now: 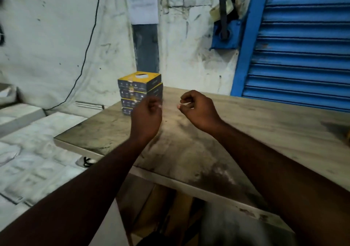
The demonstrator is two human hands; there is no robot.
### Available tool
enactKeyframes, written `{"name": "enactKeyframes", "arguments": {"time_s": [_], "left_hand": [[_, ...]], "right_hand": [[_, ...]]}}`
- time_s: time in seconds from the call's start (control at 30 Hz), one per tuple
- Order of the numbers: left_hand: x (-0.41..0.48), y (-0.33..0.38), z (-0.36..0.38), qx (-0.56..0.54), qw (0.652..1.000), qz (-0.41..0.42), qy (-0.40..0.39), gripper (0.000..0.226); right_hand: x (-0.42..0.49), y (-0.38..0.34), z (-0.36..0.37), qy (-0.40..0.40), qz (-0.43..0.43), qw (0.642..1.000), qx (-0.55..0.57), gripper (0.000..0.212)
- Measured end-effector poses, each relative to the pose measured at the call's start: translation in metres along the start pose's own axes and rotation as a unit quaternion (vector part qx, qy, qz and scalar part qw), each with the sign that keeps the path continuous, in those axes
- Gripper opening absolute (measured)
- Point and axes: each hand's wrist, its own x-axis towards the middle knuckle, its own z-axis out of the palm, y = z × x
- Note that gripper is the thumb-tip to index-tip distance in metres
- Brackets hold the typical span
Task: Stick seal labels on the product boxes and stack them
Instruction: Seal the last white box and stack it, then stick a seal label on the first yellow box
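A stack of several yellow-and-dark product boxes stands at the far left corner of the worn table. My left hand hovers just in front of the stack's lower boxes, blurred, with its fingers curled. Whether it holds a small label I cannot tell. My right hand hangs above the table to the right of the stack, apart from it. Its fingers are loosely curled, with thumb and forefinger close together and nothing visible between them.
A white stained wall with a black cable rises behind the table. At the right is a blue roller shutter. Pale sacks or cartons lie low at the left, beside the table's edge.
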Motion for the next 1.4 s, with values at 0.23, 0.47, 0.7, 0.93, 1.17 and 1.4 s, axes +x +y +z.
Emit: {"name": "enactKeyframes", "arguments": {"time_s": [0.23,0.47,0.7,0.93,1.17,1.4], "left_hand": [[0.045,-0.026,-0.025,-0.003,0.994,0.031,0.102,0.029],[0.085,-0.049,-0.036,0.031,0.991,-0.002,0.126,0.041],[0.107,-0.057,-0.04,0.025,0.991,-0.118,0.062,0.053],[0.104,-0.056,-0.036,0.025,0.989,-0.12,0.085,0.038],[0.088,-0.039,-0.028,0.054,0.989,-0.089,0.106,0.035],[0.057,-0.013,-0.003,-0.055,0.99,-0.081,0.102,0.03]], "right_hand": [[0.035,-0.025,0.044,-0.019,-0.012,1.0,0.001,0.032],[0.064,-0.041,0.084,-0.04,0.002,0.999,0.003,0.045],[0.089,-0.036,0.104,-0.05,0.014,0.998,-0.032,0.064],[0.091,-0.033,0.112,-0.042,0.009,0.999,-0.034,0.066],[0.083,-0.031,0.103,0.0,0.011,1.0,-0.012,0.065],[0.06,-0.006,0.077,0.045,0.016,0.999,0.017,0.073]]}}
